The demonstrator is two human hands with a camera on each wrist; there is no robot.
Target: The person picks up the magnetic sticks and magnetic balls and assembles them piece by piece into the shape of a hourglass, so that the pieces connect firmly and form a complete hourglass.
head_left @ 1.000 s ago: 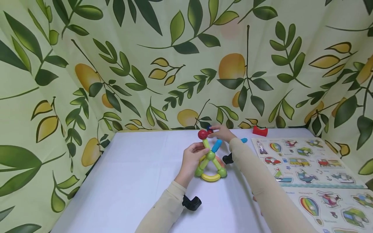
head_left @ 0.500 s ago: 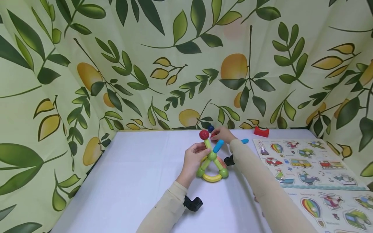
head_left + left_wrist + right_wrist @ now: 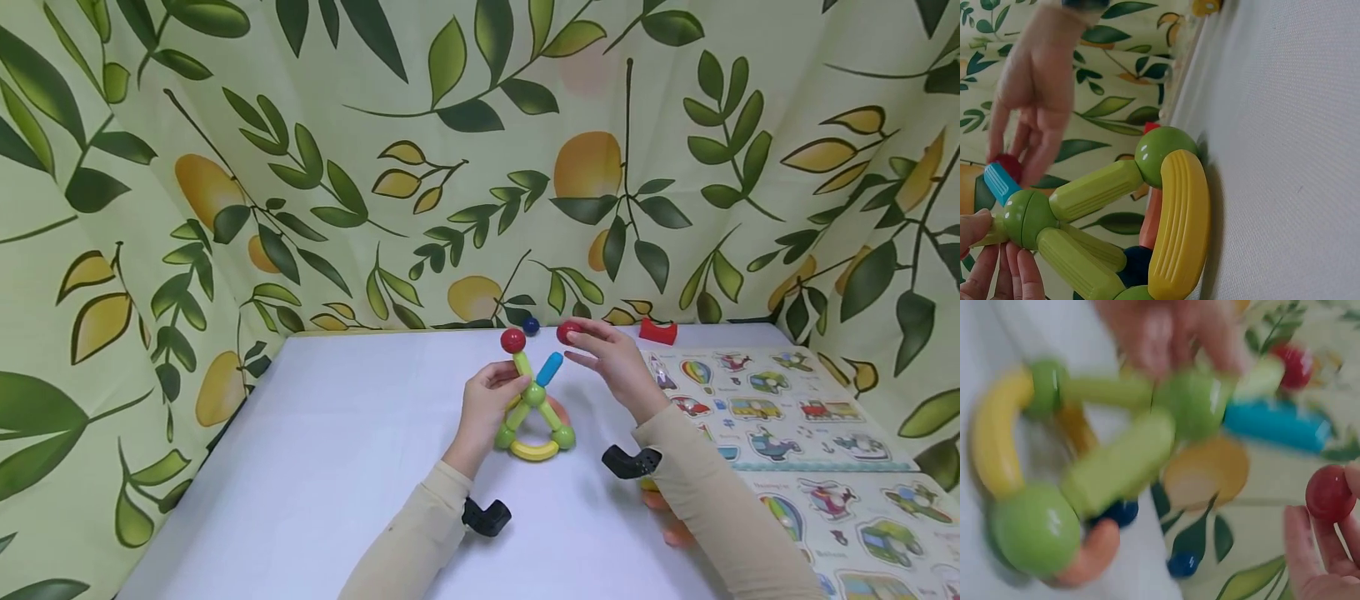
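Observation:
In the head view, a toy frame of sticks and balls stands on the table: green balls (image 3: 534, 394), light green sticks and a curved yellow stick (image 3: 535, 451) at its base. My left hand (image 3: 480, 408) pinches its upper green stick (image 3: 991, 232), just below a red ball (image 3: 513, 340) at that stick's tip. A straight blue stick (image 3: 550, 368) slants up from the central green ball. My right hand (image 3: 611, 362) holds a second red ball (image 3: 1330, 494) between thumb and fingers, close to the free tip of the blue stick and apart from it.
A dark blue ball (image 3: 531, 326) lies at the table's back edge, a red block (image 3: 658, 331) farther right. Two picture boards (image 3: 750, 458) cover the right side. Orange pieces (image 3: 678, 533) show beside the right sleeve. A leaf-patterned curtain (image 3: 337, 167) hangs behind.
My right hand has come back from behind the toy frame with the red ball, moving right and toward the blue stick's tip. The left hand keeps its grip on the green stick.

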